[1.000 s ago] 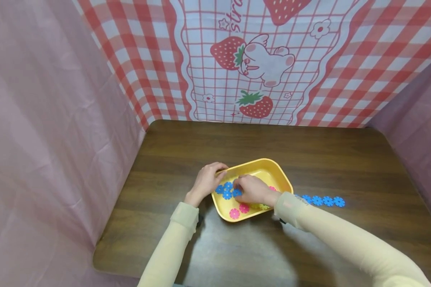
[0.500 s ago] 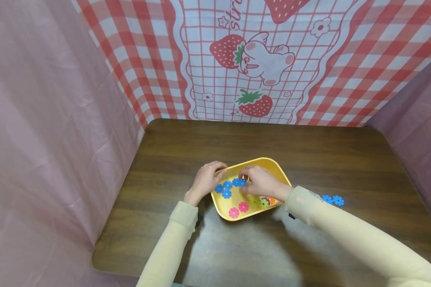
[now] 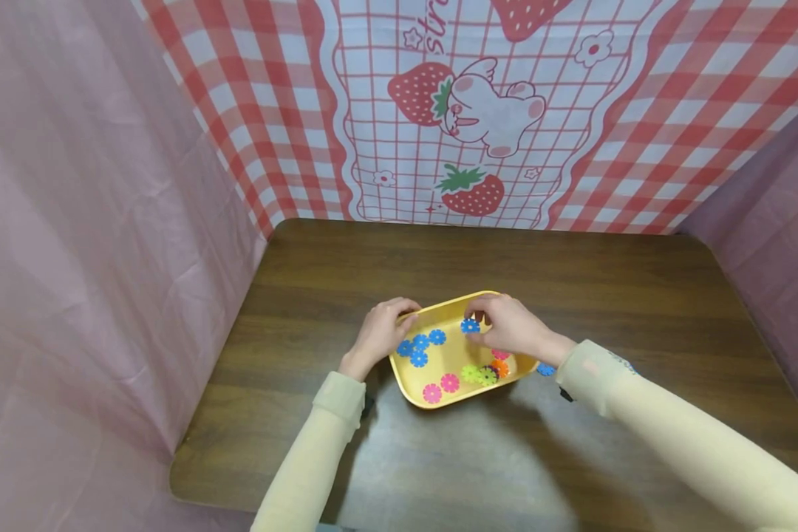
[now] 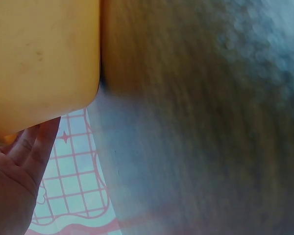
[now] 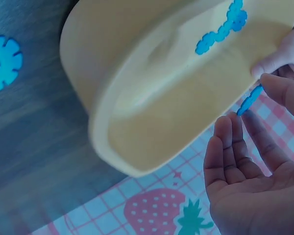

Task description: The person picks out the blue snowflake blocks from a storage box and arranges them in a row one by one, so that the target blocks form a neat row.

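My left hand [image 3: 380, 334] grips the left end of a yellow plastic bin [image 3: 407, 384], thumb over the rim. In the left wrist view its fingers lie against the bin's outer wall. My right hand [image 3: 515, 325] is over the bin's far right part, pinching a blue snowflake disc [image 3: 469, 326] between thumb and fingertips; the right wrist view shows this disc [image 5: 249, 100] edge-on. Several more blue discs [image 3: 420, 342] lie in the bin's left part. Pink discs [image 3: 449, 382], green discs [image 3: 479, 374] and an orange disc [image 3: 500, 368] lie along its near side.
Another blue disc [image 3: 545, 369] lies on the brown wooden table [image 3: 346, 266] just right of the bin, partly hidden by the right wrist. A red-and-white checked cloth [image 3: 292, 118] hangs behind the table, with pink curtains [image 3: 106, 222] at the sides.
My right hand has moved right and toward the far side of the bin, carrying a blue disc away from the other blue ones. My left hand stays on the bin.
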Motion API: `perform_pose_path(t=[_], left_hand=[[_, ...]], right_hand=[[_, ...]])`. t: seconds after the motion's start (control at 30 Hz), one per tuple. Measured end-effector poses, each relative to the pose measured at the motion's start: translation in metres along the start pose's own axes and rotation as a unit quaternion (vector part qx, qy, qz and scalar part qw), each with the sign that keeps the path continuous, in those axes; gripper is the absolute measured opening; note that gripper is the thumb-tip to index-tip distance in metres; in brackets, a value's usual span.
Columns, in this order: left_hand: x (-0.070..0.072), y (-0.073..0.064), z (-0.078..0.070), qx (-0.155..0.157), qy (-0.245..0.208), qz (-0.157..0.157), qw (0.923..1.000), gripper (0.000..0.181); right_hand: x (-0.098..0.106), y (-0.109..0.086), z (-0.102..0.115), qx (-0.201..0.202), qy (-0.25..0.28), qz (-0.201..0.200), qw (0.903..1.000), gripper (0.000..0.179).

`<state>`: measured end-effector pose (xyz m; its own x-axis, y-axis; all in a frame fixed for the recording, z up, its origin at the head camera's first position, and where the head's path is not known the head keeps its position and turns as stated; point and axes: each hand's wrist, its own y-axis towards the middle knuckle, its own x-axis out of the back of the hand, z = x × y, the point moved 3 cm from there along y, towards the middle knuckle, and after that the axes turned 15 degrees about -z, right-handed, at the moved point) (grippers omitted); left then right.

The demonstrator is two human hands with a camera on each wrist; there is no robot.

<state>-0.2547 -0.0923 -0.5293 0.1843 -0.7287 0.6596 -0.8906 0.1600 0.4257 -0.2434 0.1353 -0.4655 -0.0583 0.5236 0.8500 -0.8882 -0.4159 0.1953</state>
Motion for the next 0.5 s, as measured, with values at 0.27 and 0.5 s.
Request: perform_pose_path(t=[0.27,0.5], left_hand=[[0.000,0.000,0.001,0.001,0.003,0.003,1.0000,0.015],[-0.001,0.001,0.000,0.007,0.001,0.008,0.9999,0.016]], right_hand=[[0.016,-0.006,-0.011,-0.029,-0.007,-0.015,0.9994,0.034],[0.023,-0.012,-0.020,-0.056,-0.009,-0.015,0.9983,0.038]])
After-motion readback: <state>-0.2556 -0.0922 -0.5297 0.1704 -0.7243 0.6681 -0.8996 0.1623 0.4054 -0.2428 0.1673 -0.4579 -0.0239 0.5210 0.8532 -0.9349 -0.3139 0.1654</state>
